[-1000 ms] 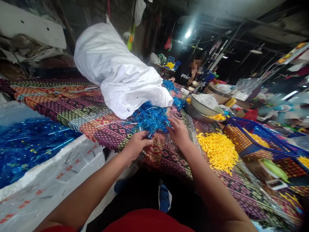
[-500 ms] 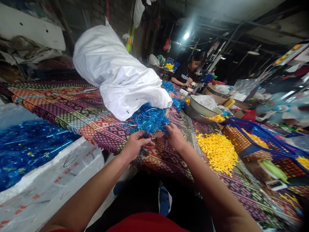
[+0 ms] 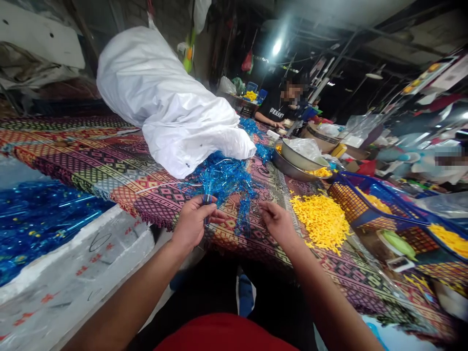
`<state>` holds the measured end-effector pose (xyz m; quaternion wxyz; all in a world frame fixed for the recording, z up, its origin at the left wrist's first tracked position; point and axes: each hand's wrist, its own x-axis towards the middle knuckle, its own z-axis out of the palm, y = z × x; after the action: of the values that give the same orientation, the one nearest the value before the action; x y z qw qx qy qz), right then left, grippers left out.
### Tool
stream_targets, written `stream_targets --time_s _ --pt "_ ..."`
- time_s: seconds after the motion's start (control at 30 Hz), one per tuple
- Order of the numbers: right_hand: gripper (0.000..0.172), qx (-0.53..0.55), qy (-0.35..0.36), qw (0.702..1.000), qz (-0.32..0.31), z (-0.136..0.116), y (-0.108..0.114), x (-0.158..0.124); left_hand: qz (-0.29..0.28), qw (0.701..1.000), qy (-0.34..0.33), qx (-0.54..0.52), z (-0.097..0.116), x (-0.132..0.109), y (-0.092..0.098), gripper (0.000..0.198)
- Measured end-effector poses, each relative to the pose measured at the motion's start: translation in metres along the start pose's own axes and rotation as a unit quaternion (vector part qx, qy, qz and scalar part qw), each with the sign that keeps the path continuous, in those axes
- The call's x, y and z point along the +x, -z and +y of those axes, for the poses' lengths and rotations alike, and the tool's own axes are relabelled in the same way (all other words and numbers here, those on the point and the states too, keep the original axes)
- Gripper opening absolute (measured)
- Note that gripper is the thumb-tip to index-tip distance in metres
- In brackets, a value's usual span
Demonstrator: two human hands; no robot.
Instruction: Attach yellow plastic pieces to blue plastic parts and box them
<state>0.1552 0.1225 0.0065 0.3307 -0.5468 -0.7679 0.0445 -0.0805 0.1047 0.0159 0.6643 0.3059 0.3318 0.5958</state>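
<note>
Just above the near edge of the table, my left hand (image 3: 192,223) has its thumb and fingertips closed narrowly on a gathered bunch of blue cellophane strips (image 3: 223,178). A small dark knot (image 3: 207,199) shows at the pinch, though I cannot tell whether it is a tie or only the strips bunched tight. My right fingers (image 3: 268,209) are loosely spread and slightly curled, holding nothing I can see, just beside a blue strand (image 3: 244,219) that hangs down onto the cloth.

The strips should feel very light, soft and slick, and thin enough to tear or snag. I'd judge the gathered neck the surest place to hold, as the loose ends would only flop. The tangle lies between my hands and slightly ahead, spilling from a white sack (image 3: 161,102) onto a woven patterned cloth (image 3: 109,146).

To my right lie a heap of yellow plastic pieces (image 3: 320,222), a metal basin (image 3: 288,168) and a blue-rimmed basket (image 3: 360,204). To my left is a spread of blue cellophane (image 3: 36,214). Across the table, a person in a dark T-shirt (image 3: 276,112) works with their own hands.
</note>
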Motion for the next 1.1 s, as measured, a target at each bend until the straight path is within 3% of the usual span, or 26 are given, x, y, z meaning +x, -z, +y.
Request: stream_targets --time_s 0.13,0.23,0.37,0.5,0.77,0.83,1.0,1.1 --pt "0.042 -0.061 -0.084 0.989 -0.107 -0.011 -0.017 -0.003 0.023 0.999 -0.001 0.034 -0.009 -0.006 -0.006 0.02" --pt "0.056 -0.075 -0.091 0.987 -0.111 -0.016 -0.028 -0.001 0.022 0.999 0.007 0.047 -0.017 -0.008 -0.013 0.018" --pt "0.057 0.114 -0.161 0.976 -0.093 -0.013 -0.029 -0.001 0.022 0.999 0.018 0.033 -0.024 -0.008 -0.02 0.018" --pt "0.062 0.331 -0.236 0.911 -0.072 -0.017 -0.021 -0.007 0.013 0.999 0.025 0.043 -0.029 -0.008 -0.022 0.019" --pt "0.061 0.47 -0.236 0.849 -0.041 -0.036 -0.016 -0.02 -0.008 0.991 0.007 0.131 -0.038 -0.015 -0.027 0.016" --pt "0.06 0.464 -0.22 0.857 -0.037 -0.041 -0.017 -0.023 -0.024 0.988 -0.002 0.156 -0.037 -0.019 -0.028 0.021" --pt "0.054 0.268 -0.104 0.958 -0.02 -0.052 -0.02 -0.028 -0.072 0.979 -0.045 0.187 -0.033 -0.025 -0.032 0.027" --pt "0.054 0.157 -0.039 0.987 -0.006 -0.059 -0.022 -0.031 -0.08 0.978 -0.044 0.185 -0.033 -0.027 -0.033 0.031"
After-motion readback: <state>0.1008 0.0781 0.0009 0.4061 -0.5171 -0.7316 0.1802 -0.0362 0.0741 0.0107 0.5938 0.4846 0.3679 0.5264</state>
